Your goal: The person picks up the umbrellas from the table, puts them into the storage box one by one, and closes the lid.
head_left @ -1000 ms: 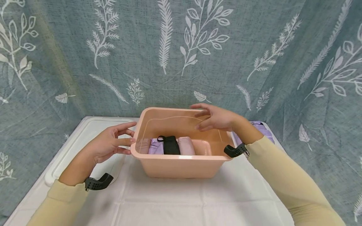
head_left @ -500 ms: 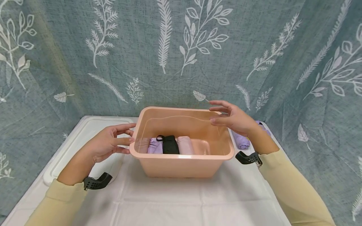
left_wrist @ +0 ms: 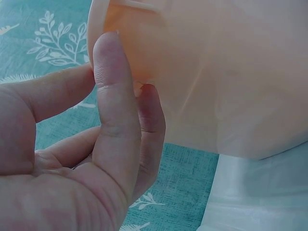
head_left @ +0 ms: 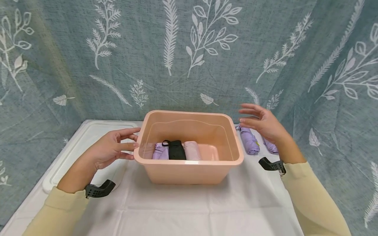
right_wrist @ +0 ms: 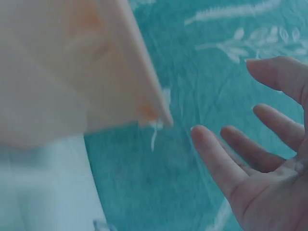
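Head view: a peach plastic bin (head_left: 186,174) stands upright near the middle of a white cloth-covered surface (head_left: 165,211), its top uncovered. Inside, toward the left, three soft bundles sit side by side: a purple bundle (head_left: 160,152), a black bundle (head_left: 176,151) with a small loop, and a pale pink bundle (head_left: 192,150). Farther left, a pinkish shape is hard to tell from the bin wall. The front rim hides the bundles' near ends. At the bin's left rim, a person's left hand (head_left: 113,149) has its fingers spread and loosely bent, touching the edge; the left wrist view shows fingertips at the rim too. The right hand (head_left: 261,123) is raised past the right rim, fingers apart, holding nothing; the right wrist view shows a gap between it and the bin. Below it, two purple rolls (head_left: 250,143) lie just beside the bin, the farther one partly blocked by the right hand and wrist. On the left, a flat white lid (head_left: 66,155) lies on the surface, partly covered by the left hand and forearm. Behind everything hangs a blue-green curtain (head_left: 159,91) with white leaf patterns.
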A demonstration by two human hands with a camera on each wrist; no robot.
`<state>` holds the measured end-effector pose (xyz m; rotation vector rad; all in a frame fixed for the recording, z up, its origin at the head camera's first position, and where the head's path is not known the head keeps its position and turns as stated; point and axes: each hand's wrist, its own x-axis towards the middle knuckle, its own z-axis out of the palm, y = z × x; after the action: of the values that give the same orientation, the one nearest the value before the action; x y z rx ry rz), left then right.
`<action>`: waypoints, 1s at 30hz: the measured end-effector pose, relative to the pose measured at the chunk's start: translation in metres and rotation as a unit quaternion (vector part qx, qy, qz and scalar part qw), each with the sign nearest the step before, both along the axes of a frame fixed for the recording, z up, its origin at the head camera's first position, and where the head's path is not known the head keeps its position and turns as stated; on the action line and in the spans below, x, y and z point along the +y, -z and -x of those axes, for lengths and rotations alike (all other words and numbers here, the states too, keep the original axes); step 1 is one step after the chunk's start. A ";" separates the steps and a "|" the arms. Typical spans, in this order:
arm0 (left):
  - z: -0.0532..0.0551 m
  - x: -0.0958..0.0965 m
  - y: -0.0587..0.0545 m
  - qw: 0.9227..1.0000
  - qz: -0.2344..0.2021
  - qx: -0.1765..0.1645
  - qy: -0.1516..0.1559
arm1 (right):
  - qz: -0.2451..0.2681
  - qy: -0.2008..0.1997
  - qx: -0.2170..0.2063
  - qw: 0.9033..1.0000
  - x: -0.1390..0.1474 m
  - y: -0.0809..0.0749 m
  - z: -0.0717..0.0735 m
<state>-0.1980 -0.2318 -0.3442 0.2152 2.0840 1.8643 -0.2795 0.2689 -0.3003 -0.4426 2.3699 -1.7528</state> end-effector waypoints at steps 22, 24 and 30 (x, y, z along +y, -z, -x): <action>-0.003 0.000 0.000 1.000 -0.002 0.005 -0.006 | 0.067 0.187 0.101 0.975 0.085 0.070 0.023; -0.003 0.000 0.000 1.000 -0.002 0.006 -0.007 | 0.065 0.203 0.108 0.971 0.091 0.076 0.026; -0.003 0.002 -0.001 1.000 0.002 0.003 -0.009 | 0.025 0.263 0.079 0.961 0.109 0.089 0.029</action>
<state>-0.1948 -0.2303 -0.3428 0.2014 2.1001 1.8711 -0.3087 0.3780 -0.3891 0.0620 2.7461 -2.0540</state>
